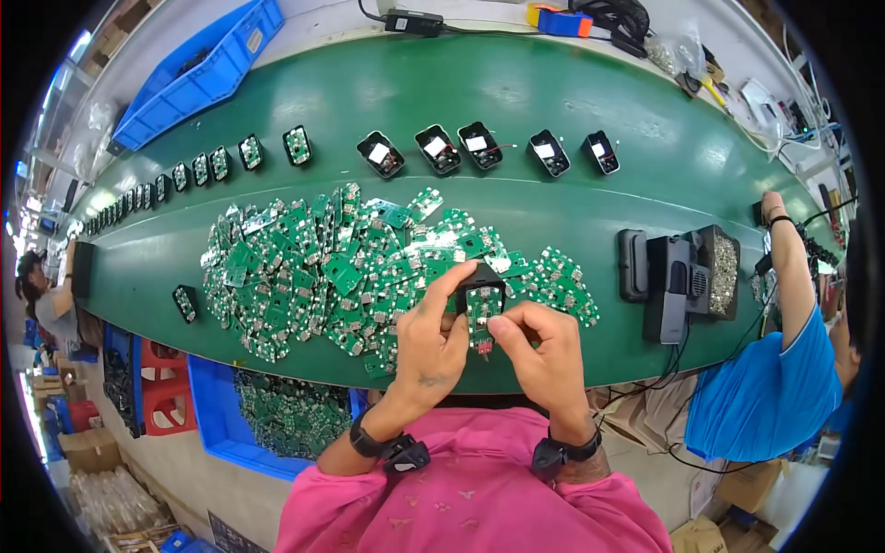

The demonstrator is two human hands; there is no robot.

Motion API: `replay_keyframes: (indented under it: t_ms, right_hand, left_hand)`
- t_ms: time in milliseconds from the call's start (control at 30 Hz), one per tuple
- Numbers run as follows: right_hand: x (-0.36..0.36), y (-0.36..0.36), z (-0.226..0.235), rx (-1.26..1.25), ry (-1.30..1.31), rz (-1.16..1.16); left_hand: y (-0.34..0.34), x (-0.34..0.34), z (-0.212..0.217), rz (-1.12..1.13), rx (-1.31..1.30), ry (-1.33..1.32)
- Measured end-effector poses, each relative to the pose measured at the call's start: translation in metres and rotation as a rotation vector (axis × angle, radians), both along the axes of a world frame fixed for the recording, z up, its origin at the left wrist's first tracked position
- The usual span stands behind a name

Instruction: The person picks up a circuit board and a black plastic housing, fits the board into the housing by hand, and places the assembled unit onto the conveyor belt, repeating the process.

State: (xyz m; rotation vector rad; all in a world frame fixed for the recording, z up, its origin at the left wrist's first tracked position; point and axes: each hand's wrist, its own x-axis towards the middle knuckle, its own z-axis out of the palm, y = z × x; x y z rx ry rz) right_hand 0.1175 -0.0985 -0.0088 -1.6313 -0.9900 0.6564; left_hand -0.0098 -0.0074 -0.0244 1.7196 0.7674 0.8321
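Note:
My left hand (431, 341) grips a small black plastic housing (481, 275) near the table's front edge, its fingers along the left side and top. A green circuit board (480, 302) shows in the housing's open face. My right hand (542, 352) is closed at the board's lower right edge, thumb against it; the curled fingers hide part of the contact. A small red part (485, 347) sticks out below the board. Just beyond both hands spreads a large heap of loose green circuit boards (341, 275).
Black housings with wires (461, 149) and a row of board-fitted housings (219, 164) line the green table (544, 217). One fitted housing (184, 303) lies left. Black devices (666, 290) stand right. A blue bin (207, 415) sits below; co-workers (765, 387) are at both sides.

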Motion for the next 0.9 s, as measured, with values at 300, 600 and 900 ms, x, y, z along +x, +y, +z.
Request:
replay_keyframes:
  t_ms: [300, 600, 900]
  right_hand:
    - [-0.006, 0.005, -0.01, 0.024, -0.217, -0.087]
    - [-0.005, 0.009, -0.013, -0.009, -0.207, -0.138]
    - [-0.01, 0.019, -0.012, 0.038, -0.007, 0.042]
  left_hand:
    - [0.017, -0.01, 0.007, -0.308, -0.481, -0.132]
    - [0.011, -0.002, -0.002, -0.162, -0.484, -0.109]
    - [0.012, 0.001, 0.003, -0.16, -0.512, -0.184]
